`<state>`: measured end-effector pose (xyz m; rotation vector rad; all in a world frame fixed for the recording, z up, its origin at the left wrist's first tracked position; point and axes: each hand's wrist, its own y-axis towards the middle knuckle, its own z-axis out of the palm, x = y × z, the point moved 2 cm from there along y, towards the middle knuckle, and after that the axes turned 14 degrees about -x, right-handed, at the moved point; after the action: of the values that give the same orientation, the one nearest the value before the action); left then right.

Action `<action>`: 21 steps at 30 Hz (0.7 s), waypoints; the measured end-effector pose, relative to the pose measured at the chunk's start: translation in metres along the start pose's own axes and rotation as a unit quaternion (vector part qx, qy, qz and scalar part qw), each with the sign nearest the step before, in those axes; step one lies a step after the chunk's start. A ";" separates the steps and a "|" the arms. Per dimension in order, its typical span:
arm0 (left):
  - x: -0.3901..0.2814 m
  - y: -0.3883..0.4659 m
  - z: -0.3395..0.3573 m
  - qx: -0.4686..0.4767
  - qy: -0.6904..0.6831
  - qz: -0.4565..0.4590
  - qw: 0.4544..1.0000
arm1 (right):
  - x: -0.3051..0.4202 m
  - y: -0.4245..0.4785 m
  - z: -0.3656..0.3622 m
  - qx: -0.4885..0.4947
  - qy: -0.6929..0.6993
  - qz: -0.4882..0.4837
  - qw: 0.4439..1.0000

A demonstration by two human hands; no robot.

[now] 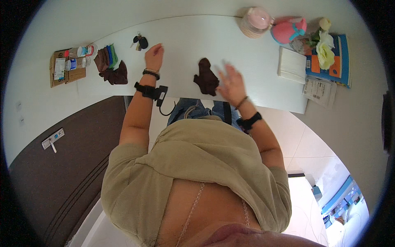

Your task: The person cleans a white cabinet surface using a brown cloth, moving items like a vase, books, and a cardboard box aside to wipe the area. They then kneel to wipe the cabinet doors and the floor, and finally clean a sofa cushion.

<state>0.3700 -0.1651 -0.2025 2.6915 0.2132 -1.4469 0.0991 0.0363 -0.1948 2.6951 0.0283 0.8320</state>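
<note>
A small, crumpled dark brown cloth piece lies on the white tabletop in front of me. My right hand is just to its right, fingers spread and slightly blurred. Whether the thumb side touches the cloth is hard to tell; nothing shows in the grip. Over to the left, my left hand rests at the tabletop with its fingers curled in, and nothing is seen in it. Close by are a bunch of keys, a row of folded brown, blue and green cloths and another crumpled brown cloth.
At far left, two plastic bottles lie on a cardboard box. Along the right stand a pink-lidded jar, a pink object with a blue bow, artificial flowers, books, a white pad and a plastic packet.
</note>
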 end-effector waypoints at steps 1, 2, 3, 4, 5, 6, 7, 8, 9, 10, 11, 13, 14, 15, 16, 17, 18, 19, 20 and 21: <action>0.013 0.007 -0.021 -0.022 0.103 0.026 0.994 | 0.022 -0.001 0.016 0.051 -0.019 -0.025 0.998; 0.022 0.016 -0.033 -0.044 0.129 0.076 0.988 | 0.031 0.000 0.031 0.054 -0.046 -0.019 0.997; 0.029 0.021 -0.044 -0.068 0.156 0.122 0.978 | 0.040 0.003 0.041 0.062 -0.071 -0.015 0.995; 0.034 0.029 -0.052 -0.090 0.183 0.168 0.964 | 0.048 0.007 0.050 0.069 -0.096 -0.010 0.993; 0.041 0.038 -0.056 -0.089 0.221 0.194 0.952 | 0.051 0.011 0.055 0.089 -0.122 -0.002 0.989; 0.048 0.044 -0.056 -0.093 0.254 0.215 0.938 | 0.047 0.018 0.054 0.111 -0.151 0.001 0.982; 0.047 0.050 -0.056 -0.093 0.285 0.239 0.924 | 0.044 0.023 0.054 0.130 -0.183 0.007 0.974; 0.045 0.059 -0.056 -0.055 0.229 0.277 0.932 | 0.032 0.034 0.059 0.073 -0.202 0.023 0.976; 0.052 0.062 -0.055 -0.039 0.255 0.277 0.926 | 0.020 0.044 0.065 0.013 -0.228 0.038 0.973; 0.057 0.064 -0.053 -0.021 0.290 0.274 0.916 | 0.007 0.061 0.070 -0.028 -0.219 0.072 0.973; 0.059 0.069 -0.050 -0.003 0.324 0.275 0.905 | -0.006 0.080 0.074 -0.071 -0.211 0.108 0.969; 0.060 0.072 -0.052 -0.013 0.299 0.295 0.908 | -0.019 0.116 0.088 -0.187 -0.218 0.175 0.942; 0.060 0.069 -0.051 -0.001 0.294 0.281 0.914 | -0.029 0.132 0.094 -0.221 -0.209 0.209 0.929; 0.062 0.070 -0.056 0.012 0.287 0.269 0.919 | -0.027 0.152 0.108 -0.256 -0.200 0.243 0.914; 0.060 0.076 -0.072 -0.001 0.244 0.289 0.926 | -0.011 0.177 0.132 -0.218 -0.207 0.242 0.923; 0.066 0.076 -0.082 0.000 0.232 0.288 0.929 | 0.011 0.198 0.155 -0.173 -0.206 0.239 0.933; 0.075 0.079 -0.090 0.004 0.222 0.289 0.931 | 0.045 0.213 0.179 -0.181 -0.221 0.191 0.939; 0.083 0.081 -0.099 0.007 0.211 0.287 0.934 | 0.085 0.224 0.195 -0.219 -0.172 0.154 0.948; 0.088 0.083 -0.107 -0.003 0.195 0.274 0.942 | 0.119 0.229 0.209 -0.137 -0.129 0.162 0.969; 0.087 0.088 -0.110 -0.008 0.174 0.266 0.948 | 0.134 0.222 0.232 -0.134 -0.130 0.082 0.979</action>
<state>0.5219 -0.2297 -0.2142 2.6670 -0.4489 -0.8127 0.3219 -0.2276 -0.2341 2.5484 -0.3440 0.4795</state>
